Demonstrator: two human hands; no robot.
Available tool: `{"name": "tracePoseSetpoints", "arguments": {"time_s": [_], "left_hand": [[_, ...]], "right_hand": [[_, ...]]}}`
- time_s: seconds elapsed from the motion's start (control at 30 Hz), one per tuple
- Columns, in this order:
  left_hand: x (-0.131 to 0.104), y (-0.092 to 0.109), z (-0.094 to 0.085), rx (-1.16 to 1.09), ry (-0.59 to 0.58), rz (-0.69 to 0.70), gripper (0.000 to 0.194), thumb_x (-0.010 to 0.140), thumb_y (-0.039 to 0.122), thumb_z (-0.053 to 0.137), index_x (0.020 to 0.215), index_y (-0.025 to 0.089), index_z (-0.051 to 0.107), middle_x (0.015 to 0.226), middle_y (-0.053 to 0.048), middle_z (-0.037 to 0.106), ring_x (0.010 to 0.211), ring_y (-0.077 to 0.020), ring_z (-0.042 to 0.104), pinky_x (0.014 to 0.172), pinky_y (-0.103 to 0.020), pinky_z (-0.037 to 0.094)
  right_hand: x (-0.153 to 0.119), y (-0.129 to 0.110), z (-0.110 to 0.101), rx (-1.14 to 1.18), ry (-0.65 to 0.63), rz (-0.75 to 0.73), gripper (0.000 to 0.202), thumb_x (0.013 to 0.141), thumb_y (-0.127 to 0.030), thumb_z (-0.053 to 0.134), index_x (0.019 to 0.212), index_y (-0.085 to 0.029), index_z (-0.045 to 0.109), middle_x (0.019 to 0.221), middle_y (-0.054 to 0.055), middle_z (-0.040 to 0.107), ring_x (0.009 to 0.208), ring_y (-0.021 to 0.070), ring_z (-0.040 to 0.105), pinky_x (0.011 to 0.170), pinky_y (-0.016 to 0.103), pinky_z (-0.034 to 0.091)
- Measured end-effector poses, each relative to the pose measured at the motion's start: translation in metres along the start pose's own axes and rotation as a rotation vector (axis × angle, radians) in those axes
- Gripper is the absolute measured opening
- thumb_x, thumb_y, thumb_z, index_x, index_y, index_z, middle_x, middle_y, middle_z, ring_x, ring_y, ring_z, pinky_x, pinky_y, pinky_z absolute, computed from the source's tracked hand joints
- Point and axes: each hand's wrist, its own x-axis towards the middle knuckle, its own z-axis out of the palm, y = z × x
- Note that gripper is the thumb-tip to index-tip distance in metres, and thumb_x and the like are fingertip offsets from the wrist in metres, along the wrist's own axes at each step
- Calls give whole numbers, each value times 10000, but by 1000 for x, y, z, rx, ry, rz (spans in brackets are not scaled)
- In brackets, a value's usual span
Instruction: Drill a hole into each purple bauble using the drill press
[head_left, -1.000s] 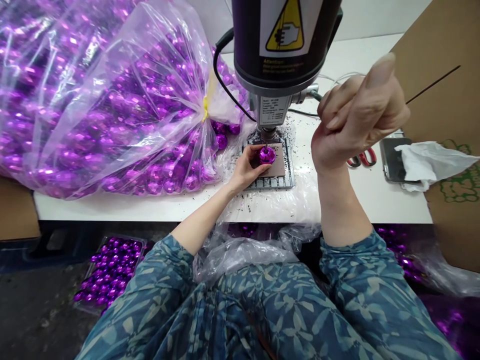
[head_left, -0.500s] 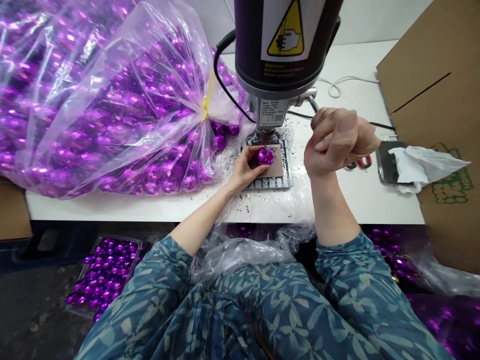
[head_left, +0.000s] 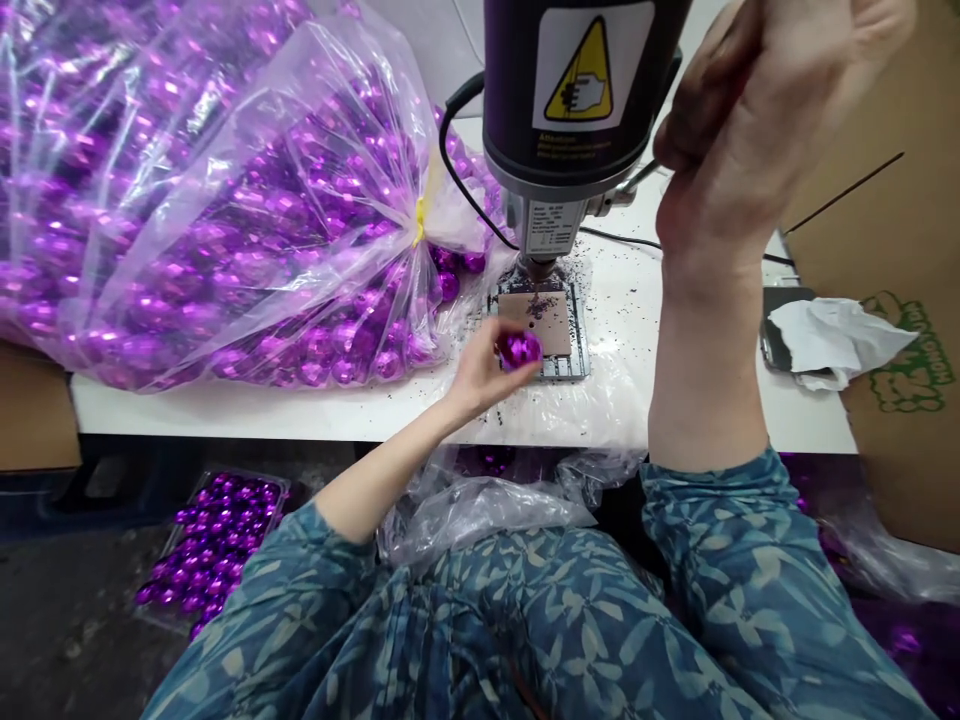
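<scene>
My left hand (head_left: 478, 368) pinches a shiny purple ball (head_left: 522, 349) between thumb and fingers. The ball is in front of the drill chuck (head_left: 538, 270), over the near left part of a small wooden board (head_left: 556, 338) with a dark hole. That board lies on the slotted metal base (head_left: 566, 368) of a bench drill press (head_left: 581, 165). Raised at the upper right, my right hand (head_left: 757, 110) is closed round the end of the drill press lever (head_left: 643, 176); its fingers partly hide the grip.
A big clear bag (head_left: 300, 200) of purple balls fills the table's left side. Dark shavings surround the base. On the right are a phone (head_left: 772, 318), crumpled tissue (head_left: 840, 335) and a cardboard box (head_left: 900, 250). A clear tray (head_left: 281, 490) of purple balls stands below, left.
My left hand has drawn the ball off the middle of the board, toward me. My right hand has risen up and to the right with the lever, and the chuck is now clear of the ball.
</scene>
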Motion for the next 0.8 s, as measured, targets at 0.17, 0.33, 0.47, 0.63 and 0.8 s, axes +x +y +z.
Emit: {"name": "tracePoseSetpoints", "arguments": {"time_s": [0.17,0.33,0.47,0.63,0.8], "left_hand": [[-61,36,-33,333,-758,69,517,917,703,811,933,208,663,790,-40,745,688,-229,719,622,-336,556],[-23,2,-52,407,-284,163,229,1138,382,537,1154,240,716,1091,-102,808,990,-270,773,896,-438,642],[55,-56,-64,540,50,97,254,996,173,609,1222,199,721,1301,-208,737,1294,-407,667,1104,-597,561],[96,-78,-70,591,112,-72,249,878,205,768,1110,144,702,1322,-267,697,1491,-530,509,1226,-741,423],[67,-33,-79,326,264,-66,478,872,364,882,1288,212,702,1402,-178,697,1374,-404,651,1187,-590,538]], "right_hand": [[-2,0,0,57,32,-38,522,1078,-104,318,574,-237,280,408,-94,164,324,1,188,359,227,73],[1,6,-2,92,18,-120,530,1056,-78,338,549,-229,364,389,-92,245,317,6,245,369,214,105],[2,11,-2,100,38,-133,522,1054,-90,381,553,-239,383,387,-98,233,312,16,239,356,231,109],[1,9,-7,109,7,-149,490,1032,-109,444,562,-244,412,402,-103,253,318,21,282,352,239,113],[-3,5,-8,70,-15,-120,493,1023,-84,406,559,-249,408,398,-104,275,323,23,322,363,227,134]]}}
